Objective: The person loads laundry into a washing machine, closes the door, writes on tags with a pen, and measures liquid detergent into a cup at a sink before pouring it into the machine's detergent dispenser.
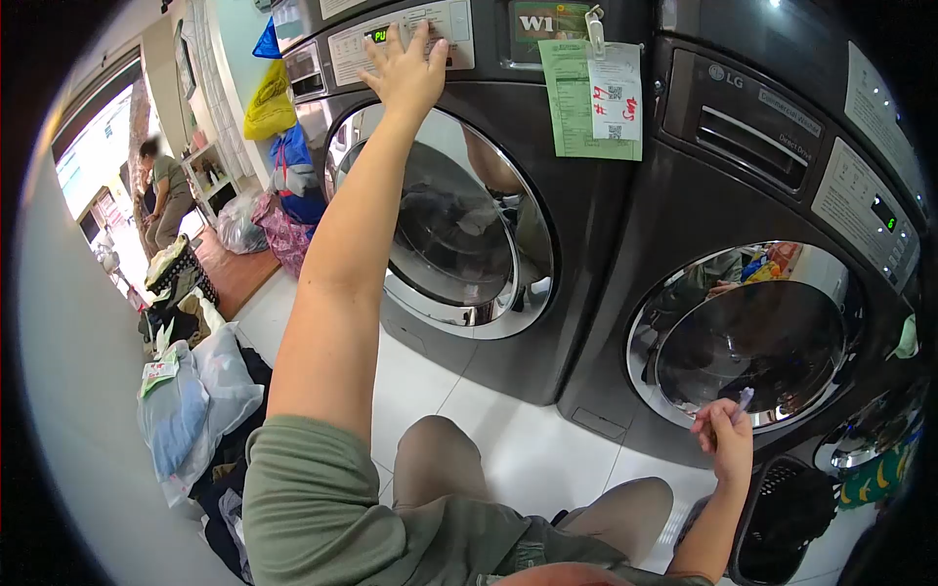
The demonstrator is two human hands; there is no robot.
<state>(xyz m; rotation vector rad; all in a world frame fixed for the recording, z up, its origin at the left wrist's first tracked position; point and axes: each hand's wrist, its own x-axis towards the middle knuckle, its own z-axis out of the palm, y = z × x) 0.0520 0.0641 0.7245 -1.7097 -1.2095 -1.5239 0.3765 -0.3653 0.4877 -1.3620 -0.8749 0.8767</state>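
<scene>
My left hand (405, 73) is stretched up to the control panel (451, 34) of a dark front-loading washing machine (576, 205), fingers spread over its buttons beside a green lit display (379, 36). The round glass door (454, 230) of this machine is closed. Down at the right, my right hand (725, 435) has its fingers closed around a slim, pale purple, pen-like object (745, 398). Behind that hand is the closed door (752, 337) of a second dark LG washer (733, 186), whose panel also shows a green digit.
A clip (595, 31) holds a green slip (570, 98) and a white slip (616, 98) with red writing. Bagged laundry (200, 400) lies at the left. A black basket (777, 527) stands low right. Another person (168, 190) is in the far left background.
</scene>
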